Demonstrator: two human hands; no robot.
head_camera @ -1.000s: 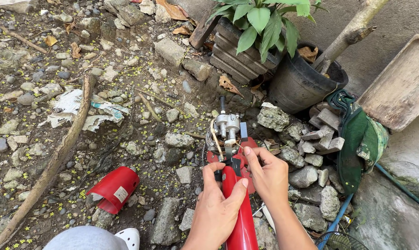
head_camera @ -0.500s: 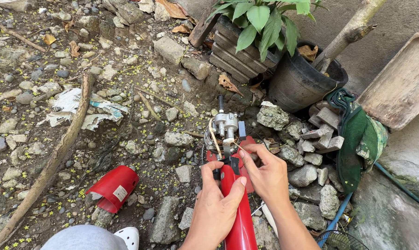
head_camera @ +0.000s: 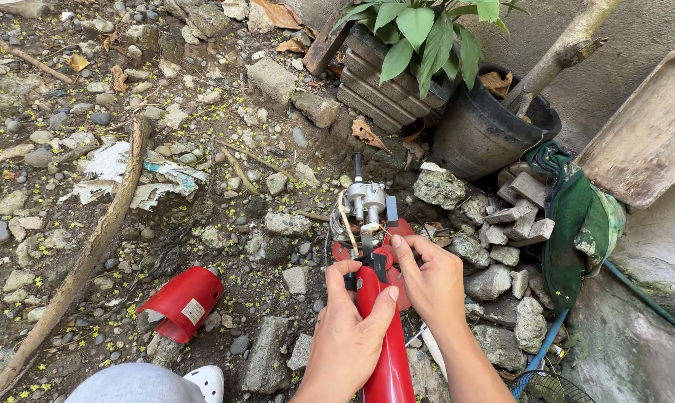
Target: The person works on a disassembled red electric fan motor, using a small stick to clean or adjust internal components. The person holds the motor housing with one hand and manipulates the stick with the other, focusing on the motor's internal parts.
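A red machine with a long red shaft [head_camera: 386,351] lies on rocky ground at bottom centre. Its end carries a small silver metal engine part [head_camera: 365,200] with thin yellowish tubing. My left hand [head_camera: 349,336] is wrapped around the red shaft just below that end. My right hand [head_camera: 427,276] holds the machine's right side, fingertips by the metal part. A loose red plastic cover [head_camera: 182,302] rests on the stones to the left, apart from both hands.
A black pot [head_camera: 481,127] with a stick, a leafy plant [head_camera: 420,30] in a slatted planter, a green cloth [head_camera: 576,216], a wooden board [head_camera: 644,134], a blue hose [head_camera: 548,339], a long branch [head_camera: 84,261] and torn paper [head_camera: 128,175] lie around. A white shoe [head_camera: 204,380] shows at bottom.
Both hands have stayed on the red machine; my right fingers have shifted slightly near the metal part. The view has barely moved.
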